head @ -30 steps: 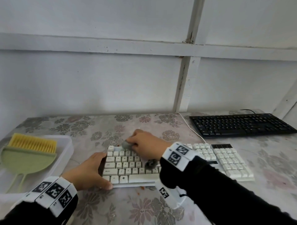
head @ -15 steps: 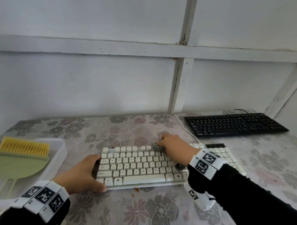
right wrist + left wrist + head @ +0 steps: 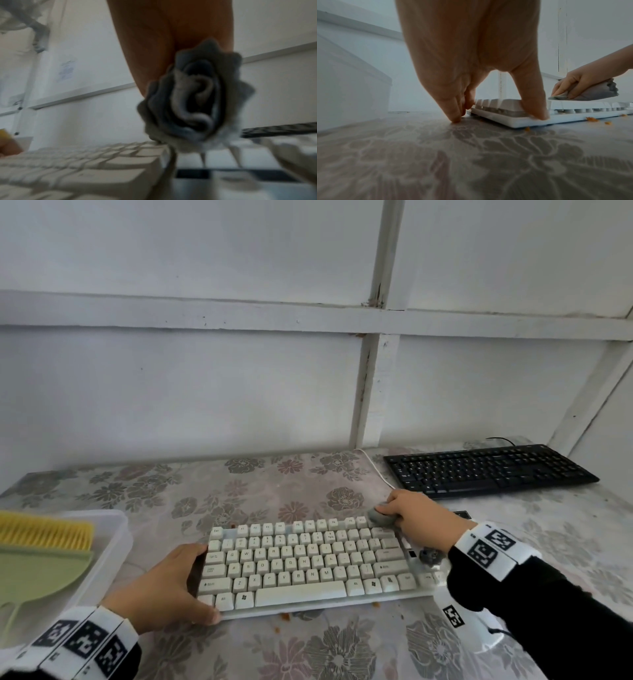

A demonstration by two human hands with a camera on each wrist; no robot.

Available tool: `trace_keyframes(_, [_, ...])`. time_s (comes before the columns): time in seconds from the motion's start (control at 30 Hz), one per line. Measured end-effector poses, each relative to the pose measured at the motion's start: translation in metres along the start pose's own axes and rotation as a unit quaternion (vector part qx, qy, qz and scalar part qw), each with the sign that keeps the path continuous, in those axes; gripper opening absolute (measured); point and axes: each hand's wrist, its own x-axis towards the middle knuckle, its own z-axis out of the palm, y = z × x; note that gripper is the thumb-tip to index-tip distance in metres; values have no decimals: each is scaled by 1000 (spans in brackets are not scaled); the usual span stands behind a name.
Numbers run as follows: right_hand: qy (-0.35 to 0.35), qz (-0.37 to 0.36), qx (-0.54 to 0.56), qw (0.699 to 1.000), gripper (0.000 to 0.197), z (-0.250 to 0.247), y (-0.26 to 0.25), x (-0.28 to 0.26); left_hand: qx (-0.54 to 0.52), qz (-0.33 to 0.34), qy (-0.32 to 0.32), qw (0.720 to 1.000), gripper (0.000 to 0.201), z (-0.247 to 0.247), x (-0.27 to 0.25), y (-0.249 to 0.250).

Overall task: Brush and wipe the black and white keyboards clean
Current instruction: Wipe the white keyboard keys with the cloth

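On the floral-clothed table (image 3: 308,491), I read the right hand (image 3: 418,518) clenched round a bunched grey cloth (image 3: 382,517) pressed to the white keyboard's (image 3: 301,563) upper-right keys for wiping, the left hand (image 3: 164,587) clasping its left end against sliding, the black keyboard (image 3: 486,469) lying apart behind.

Hand (image 3: 171,40) grips grey cloth (image 3: 193,102) over white keyboard (image 3: 85,169)
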Motion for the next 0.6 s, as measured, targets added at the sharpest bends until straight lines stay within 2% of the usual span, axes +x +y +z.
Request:
trace_keyframes(0.1, [-14, 42, 10, 999, 22, -8, 23, -9, -4, -4, 0, 1000, 112, 0, 0, 1])
trace_keyframes(0.17, [9, 58, 15, 998, 27, -14, 33, -10, -8, -1, 0, 1000, 110, 0, 1, 1])
trace_keyframes(0.27, [31, 17, 14, 999, 23, -10, 30, -11, -8, 1, -1, 1000, 113, 0, 1, 0])
trace_keyframes(0.37, [11, -5, -21, 1000, 35, 8, 33, -12, -13, 3, -13, 1000, 136, -1, 0, -2])
trace_keyframes(0.4, [13, 2, -30, 999, 38, 10, 37, -14, -16, 3, -15, 1000, 139, -1, 0, -2])
trace_keyframes(0.6, [35, 0, -40, 999, 41, 15, 51, -15, -24, 2, -12, 1000, 130, 0, -1, 0])
